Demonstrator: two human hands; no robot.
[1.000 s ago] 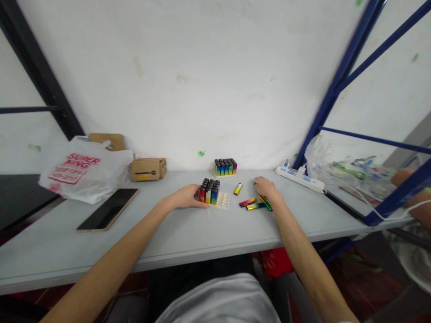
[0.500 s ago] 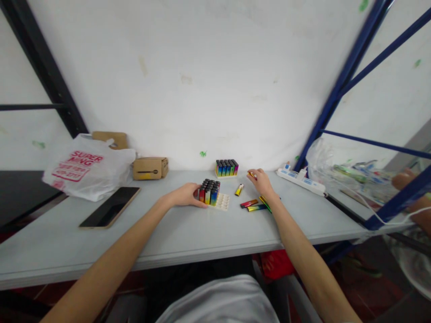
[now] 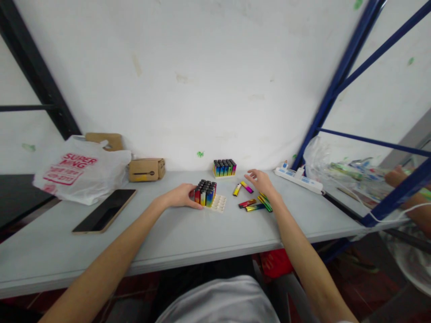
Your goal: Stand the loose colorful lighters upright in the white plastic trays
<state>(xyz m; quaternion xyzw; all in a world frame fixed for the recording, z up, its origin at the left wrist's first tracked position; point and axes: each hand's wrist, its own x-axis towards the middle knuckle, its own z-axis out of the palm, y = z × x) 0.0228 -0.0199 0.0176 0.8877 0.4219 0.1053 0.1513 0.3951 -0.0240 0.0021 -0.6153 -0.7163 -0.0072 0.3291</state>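
Note:
My left hand (image 3: 183,196) wraps round the left end of a white tray (image 3: 219,204), against the upright lighters (image 3: 204,194) standing in it. Thumb in front, fingers partly hidden behind. The lighters have black tops and coloured bodies; holes at the tray's right end hold nothing. My right hand (image 3: 261,181) hovers with fingers apart and nothing in them. Just below its fingertips lies a purple and yellow lighter (image 3: 247,187), beside a yellow and white one (image 3: 237,189). Nearer me lie a red lighter (image 3: 247,203) and several green and yellow ones (image 3: 265,202), partly beside my wrist.
A second full tray of lighters (image 3: 224,168) stands by the wall. Leftward are a small cardboard box (image 3: 147,169), a plastic bag (image 3: 81,166) and a phone-like black slab (image 3: 105,211). Right: a power strip (image 3: 298,179), a blue rack post (image 3: 323,112) and another person's hand (image 3: 397,176).
My right hand has let go of a lighter, and the purple and yellow one now lies on the table below its opened fingers. My left hand stays at the tray. The view has shifted slightly.

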